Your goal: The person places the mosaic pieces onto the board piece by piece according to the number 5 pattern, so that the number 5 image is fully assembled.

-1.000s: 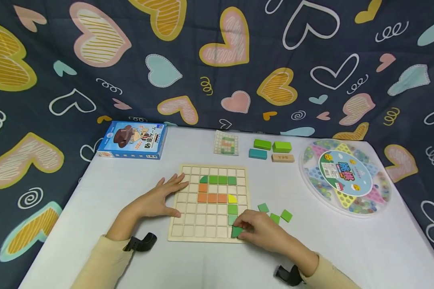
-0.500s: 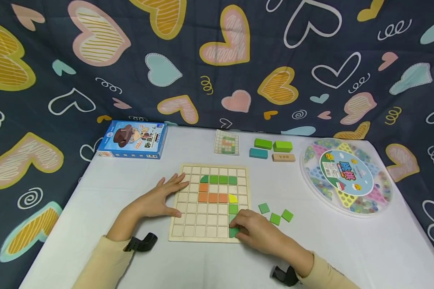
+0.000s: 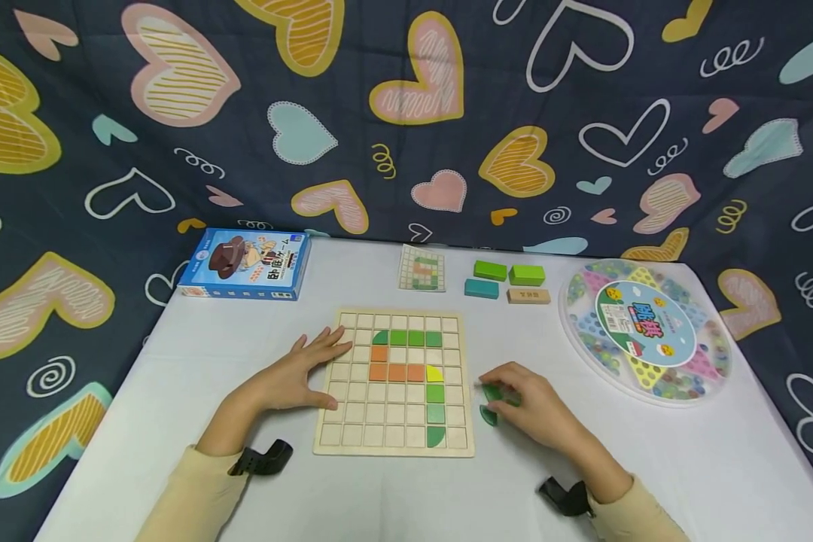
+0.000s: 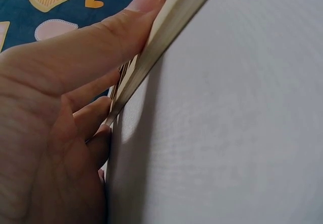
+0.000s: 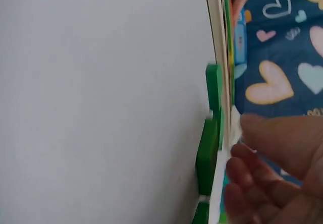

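Note:
In the head view, a square wooden grid board point(image 3: 386, 421) lies on the table with green, orange and yellow tiles in several of its cells. A green tile with a rounded edge point(image 3: 436, 436) sits in the bottom row. My left hand point(image 3: 294, 380) rests on the board's left edge, fingers spread; the left wrist view shows the thumb point(image 4: 116, 35) against that edge. Right of the board, my right hand point(image 3: 531, 403) hovers over loose green tiles, hiding some. Beside its fingertips lie a green tile point(image 3: 491, 392) and a dark green curved-edged one point(image 3: 488, 415). The right wrist view shows the fingers point(image 5: 247, 178) apart from the tiles point(image 5: 206, 158).
Behind the board are a small pattern card point(image 3: 422, 269), green blocks point(image 3: 527, 275), a teal block point(image 3: 481, 288) and a wooden block point(image 3: 528, 296). A blue game box point(image 3: 247, 263) stands back left. A round marble-game case point(image 3: 647, 331) lies at right. A heart-patterned cloth point(image 3: 379, 113) hangs behind.
My right hand has let go of the green tile at the board's lower right and moved right, over the loose tiles. A dark green curved-edged tile now shows there. My left hand stays put.

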Motion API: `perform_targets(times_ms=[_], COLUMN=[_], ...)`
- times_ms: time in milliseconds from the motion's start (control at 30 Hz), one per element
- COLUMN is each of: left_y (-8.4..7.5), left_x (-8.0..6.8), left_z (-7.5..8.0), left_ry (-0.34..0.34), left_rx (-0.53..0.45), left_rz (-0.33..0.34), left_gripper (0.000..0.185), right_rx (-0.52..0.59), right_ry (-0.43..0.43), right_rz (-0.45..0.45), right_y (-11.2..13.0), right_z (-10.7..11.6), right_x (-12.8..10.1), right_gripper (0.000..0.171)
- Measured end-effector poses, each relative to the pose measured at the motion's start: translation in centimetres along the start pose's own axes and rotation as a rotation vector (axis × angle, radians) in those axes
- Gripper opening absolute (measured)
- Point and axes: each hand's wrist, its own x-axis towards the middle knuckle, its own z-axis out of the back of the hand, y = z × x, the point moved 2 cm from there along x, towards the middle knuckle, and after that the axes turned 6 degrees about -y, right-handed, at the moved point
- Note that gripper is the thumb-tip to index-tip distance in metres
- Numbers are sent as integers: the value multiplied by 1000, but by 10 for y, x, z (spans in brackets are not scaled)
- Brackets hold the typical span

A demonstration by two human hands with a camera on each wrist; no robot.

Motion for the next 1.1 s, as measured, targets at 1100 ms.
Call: perform_targets(times_ms=[1100], left_y=[0], left_x=[0], left_z=[0], left_ry=[10], left_rx=[22], left_rz=[11], left_gripper=[96], right_rx=[-135], right_ry=[284], right_rz=[297], right_y=[69], right_z=[-60], right_x=[10], right_gripper=[25])
